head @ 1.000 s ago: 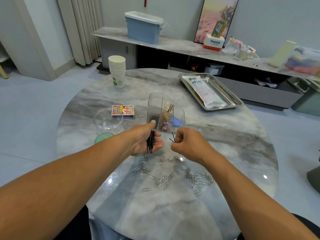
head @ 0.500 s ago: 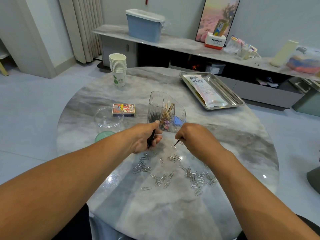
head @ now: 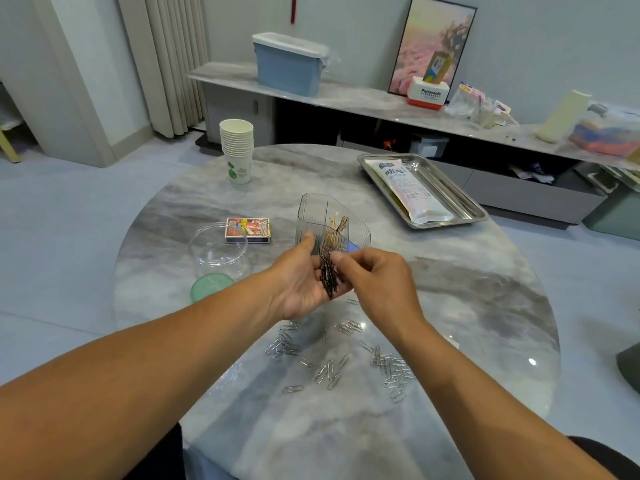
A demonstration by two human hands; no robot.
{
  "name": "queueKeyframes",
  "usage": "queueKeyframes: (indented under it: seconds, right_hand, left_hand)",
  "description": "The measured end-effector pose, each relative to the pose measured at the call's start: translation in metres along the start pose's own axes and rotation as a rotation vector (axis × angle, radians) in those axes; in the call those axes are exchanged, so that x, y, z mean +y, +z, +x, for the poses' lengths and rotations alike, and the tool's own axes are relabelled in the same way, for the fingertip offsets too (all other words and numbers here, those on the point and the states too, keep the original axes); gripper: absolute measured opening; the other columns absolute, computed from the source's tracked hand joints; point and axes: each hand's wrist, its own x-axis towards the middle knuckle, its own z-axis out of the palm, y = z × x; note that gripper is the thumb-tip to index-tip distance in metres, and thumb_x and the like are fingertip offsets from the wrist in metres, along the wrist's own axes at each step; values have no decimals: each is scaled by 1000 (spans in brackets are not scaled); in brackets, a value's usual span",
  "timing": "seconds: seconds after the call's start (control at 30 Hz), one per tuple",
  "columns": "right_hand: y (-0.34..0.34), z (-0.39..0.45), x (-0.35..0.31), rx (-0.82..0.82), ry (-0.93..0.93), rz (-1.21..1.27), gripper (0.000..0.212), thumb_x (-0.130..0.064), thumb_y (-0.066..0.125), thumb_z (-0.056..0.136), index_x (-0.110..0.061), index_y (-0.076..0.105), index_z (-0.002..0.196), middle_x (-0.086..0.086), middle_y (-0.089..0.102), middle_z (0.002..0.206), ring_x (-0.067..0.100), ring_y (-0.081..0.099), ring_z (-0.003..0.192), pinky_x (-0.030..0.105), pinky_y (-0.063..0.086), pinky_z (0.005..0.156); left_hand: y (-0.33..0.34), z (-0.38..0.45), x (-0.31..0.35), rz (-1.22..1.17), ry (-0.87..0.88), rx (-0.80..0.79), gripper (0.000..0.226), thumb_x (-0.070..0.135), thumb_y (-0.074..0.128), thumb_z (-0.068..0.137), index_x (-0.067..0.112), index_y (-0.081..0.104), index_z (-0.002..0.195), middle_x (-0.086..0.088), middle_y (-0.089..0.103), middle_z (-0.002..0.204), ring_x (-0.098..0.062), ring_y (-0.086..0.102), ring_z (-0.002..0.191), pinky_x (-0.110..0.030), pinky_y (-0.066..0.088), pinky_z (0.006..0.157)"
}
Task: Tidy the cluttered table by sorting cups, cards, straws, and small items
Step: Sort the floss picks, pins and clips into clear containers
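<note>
My left hand (head: 300,284) is turned palm up over the marble table (head: 467,306) and holds a bundle of black hairpins (head: 328,278) across its fingers. My right hand (head: 375,282) pinches the top of that bundle with thumb and forefinger. Just behind both hands stands a clear ribbed organizer (head: 327,220) with gold pins and something blue inside. Several silver paper clips (head: 346,362) lie scattered on the table below my hands.
A stack of paper cups (head: 237,150) stands at the back left. A card box (head: 247,230), a clear round jar (head: 218,249) and a green lid (head: 212,286) sit left. A steel tray (head: 464,199) holding a white packet (head: 408,188) lies at the right.
My right hand picked a loose black pin off the table and brought it up to the bundle. My left hand turned palm up and rose a little.
</note>
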Motion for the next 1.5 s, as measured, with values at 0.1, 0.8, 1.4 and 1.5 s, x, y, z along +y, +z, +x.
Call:
queueKeyframes:
  seconds: [0.1,0.8,1.4,1.5]
  right_hand:
    - [-6,7,-3,21,101,293,34,-38,55,104,-12,75,96,6,78,84,21,75,78,32,60,72]
    - [-2,-2,-5,-241,439,458,16,-12,79,88,-2,67,82,14,64,71,14,59,54,23,56,53]
    - [-10,7,3,-37,454,385,17,-28,54,104,-14,63,99,7,69,94,17,64,71,25,53,57]
    - [-11,4,3,-80,406,323,22,-30,52,104,-13,67,102,6,71,93,16,65,71,26,52,61]
  left_hand:
    - [-3,5,2,-2,22,49,74,60,26,104,-5,59,114,-19,64,89,-27,66,78,-39,62,69]
    - [-1,-4,2,44,160,-8,21,-2,39,105,3,58,106,-12,73,88,-25,68,93,-38,58,82]
    - [12,-3,17,-148,223,74,20,5,35,108,2,54,110,-11,59,76,-18,64,66,-39,62,73]
    - [14,-10,41,-108,152,87,17,5,35,107,5,53,107,-5,52,64,-9,48,43,-20,48,42]
